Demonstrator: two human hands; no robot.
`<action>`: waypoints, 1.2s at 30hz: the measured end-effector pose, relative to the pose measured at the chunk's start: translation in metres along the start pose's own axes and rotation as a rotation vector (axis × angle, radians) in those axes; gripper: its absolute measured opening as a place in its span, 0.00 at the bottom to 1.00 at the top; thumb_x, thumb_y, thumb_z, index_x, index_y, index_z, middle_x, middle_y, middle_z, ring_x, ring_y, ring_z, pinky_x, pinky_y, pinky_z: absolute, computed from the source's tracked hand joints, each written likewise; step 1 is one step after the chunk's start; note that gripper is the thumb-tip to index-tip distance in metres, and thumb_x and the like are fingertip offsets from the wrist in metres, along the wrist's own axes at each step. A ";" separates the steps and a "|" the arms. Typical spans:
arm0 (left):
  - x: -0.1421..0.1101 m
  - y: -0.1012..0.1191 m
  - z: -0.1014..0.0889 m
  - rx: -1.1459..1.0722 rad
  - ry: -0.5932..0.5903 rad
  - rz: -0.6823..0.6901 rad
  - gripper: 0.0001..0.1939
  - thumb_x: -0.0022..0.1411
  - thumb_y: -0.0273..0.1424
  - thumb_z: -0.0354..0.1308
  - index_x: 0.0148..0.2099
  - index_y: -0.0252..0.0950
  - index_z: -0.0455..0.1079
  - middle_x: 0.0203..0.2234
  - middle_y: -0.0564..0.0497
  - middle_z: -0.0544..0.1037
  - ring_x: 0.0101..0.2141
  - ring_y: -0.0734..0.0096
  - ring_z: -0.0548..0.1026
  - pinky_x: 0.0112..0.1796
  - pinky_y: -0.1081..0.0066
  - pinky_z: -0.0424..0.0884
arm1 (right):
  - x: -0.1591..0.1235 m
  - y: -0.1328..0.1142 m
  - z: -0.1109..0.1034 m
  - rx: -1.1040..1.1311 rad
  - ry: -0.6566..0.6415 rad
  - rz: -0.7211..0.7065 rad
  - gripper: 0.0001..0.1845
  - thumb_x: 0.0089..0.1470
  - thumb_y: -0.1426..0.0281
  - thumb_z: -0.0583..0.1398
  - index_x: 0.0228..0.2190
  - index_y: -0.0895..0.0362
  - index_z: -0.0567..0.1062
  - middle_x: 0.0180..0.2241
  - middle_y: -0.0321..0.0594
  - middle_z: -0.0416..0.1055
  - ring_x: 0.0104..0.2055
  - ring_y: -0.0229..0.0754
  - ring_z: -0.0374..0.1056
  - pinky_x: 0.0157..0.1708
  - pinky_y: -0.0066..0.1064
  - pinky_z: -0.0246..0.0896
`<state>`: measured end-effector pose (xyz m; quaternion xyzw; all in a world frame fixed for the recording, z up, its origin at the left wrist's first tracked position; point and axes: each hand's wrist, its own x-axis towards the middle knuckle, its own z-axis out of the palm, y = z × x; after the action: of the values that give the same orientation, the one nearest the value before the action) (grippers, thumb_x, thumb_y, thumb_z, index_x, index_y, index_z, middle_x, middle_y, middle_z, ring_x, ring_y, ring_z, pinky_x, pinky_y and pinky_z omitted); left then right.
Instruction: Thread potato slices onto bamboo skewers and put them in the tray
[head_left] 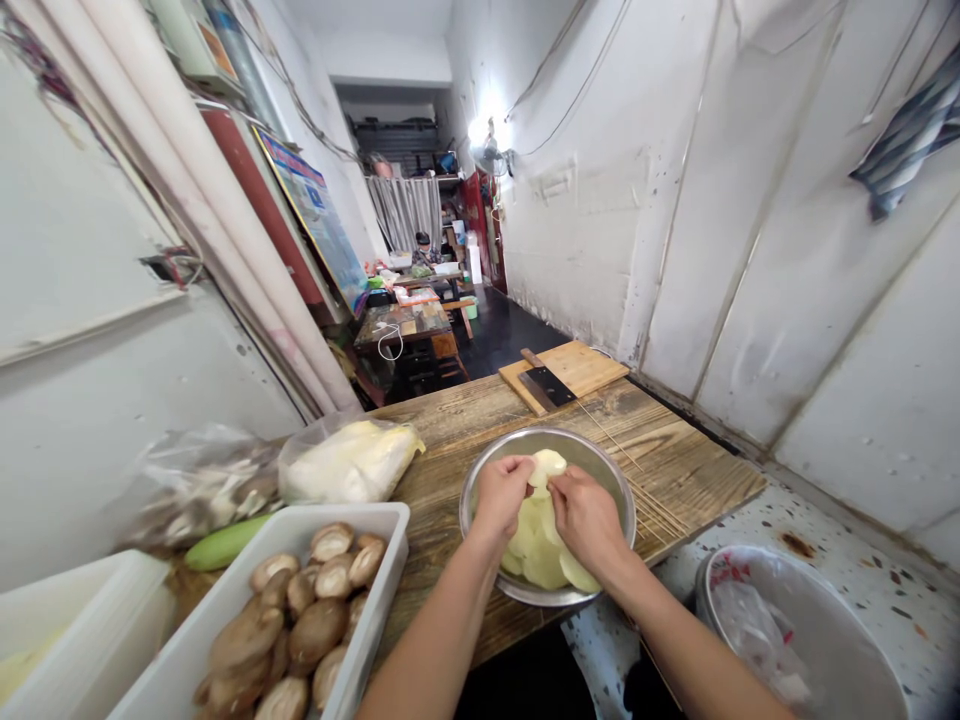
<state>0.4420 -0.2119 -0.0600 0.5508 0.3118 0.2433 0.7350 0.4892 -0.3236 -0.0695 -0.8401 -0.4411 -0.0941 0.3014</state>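
A metal bowl (480, 575) full of thin pale-yellow potato slices (541, 550) stands at the front of the wooden table. Over it, my left hand (504, 492) pinches the left side of a potato slice (549, 466) between thumb and fingers. My right hand (583, 508) grips the same slice from the right, its fingers closed. Whether a skewer is also in my fingers cannot be made out. To the right of the bowl, several thin bamboo skewers (660, 510) lie on the table.
A cleaver (550, 386) rests on a cutting board (589, 368) at the far edge. On the left are a white tub (397, 525) of shiitake mushrooms (319, 625), a green gourd (225, 545) and bagged food (349, 460). A lined bin (847, 630) stands right; a person (424, 250) sits far back.
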 end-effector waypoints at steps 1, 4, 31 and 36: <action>0.000 0.000 0.000 -0.033 -0.003 -0.015 0.07 0.40 0.30 0.62 0.23 0.30 0.72 0.16 0.51 0.71 0.19 0.78 0.65 0.23 0.77 0.60 | 0.000 0.000 0.000 0.007 0.006 -0.004 0.15 0.55 0.78 0.52 0.24 0.60 0.75 0.25 0.41 0.69 0.29 0.40 0.64 0.29 0.28 0.54; 0.001 0.002 0.002 -0.135 -0.025 -0.077 0.09 0.38 0.30 0.63 0.23 0.30 0.71 0.16 0.52 0.71 0.19 0.79 0.66 0.22 0.77 0.60 | -0.001 -0.001 0.000 0.032 0.037 -0.008 0.15 0.56 0.77 0.51 0.24 0.59 0.74 0.24 0.40 0.67 0.29 0.40 0.64 0.30 0.27 0.54; 0.012 0.014 -0.001 -0.317 -0.086 -0.030 0.07 0.41 0.27 0.62 0.25 0.30 0.69 0.18 0.52 0.71 0.20 0.80 0.66 0.22 0.78 0.60 | 0.001 -0.002 -0.012 0.049 0.142 0.002 0.19 0.56 0.66 0.55 0.45 0.64 0.72 0.42 0.53 0.71 0.43 0.51 0.67 0.44 0.40 0.62; 0.019 0.011 -0.009 -0.315 -0.032 -0.040 0.05 0.42 0.25 0.62 0.24 0.29 0.69 0.18 0.51 0.72 0.18 0.81 0.65 0.20 0.79 0.57 | -0.035 0.011 -0.015 0.000 0.061 -0.007 0.34 0.52 0.62 0.59 0.56 0.66 0.60 0.50 0.56 0.67 0.52 0.54 0.62 0.50 0.44 0.60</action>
<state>0.4483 -0.1895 -0.0552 0.4264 0.2688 0.2657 0.8218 0.4788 -0.3610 -0.0768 -0.8353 -0.4347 -0.1208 0.3143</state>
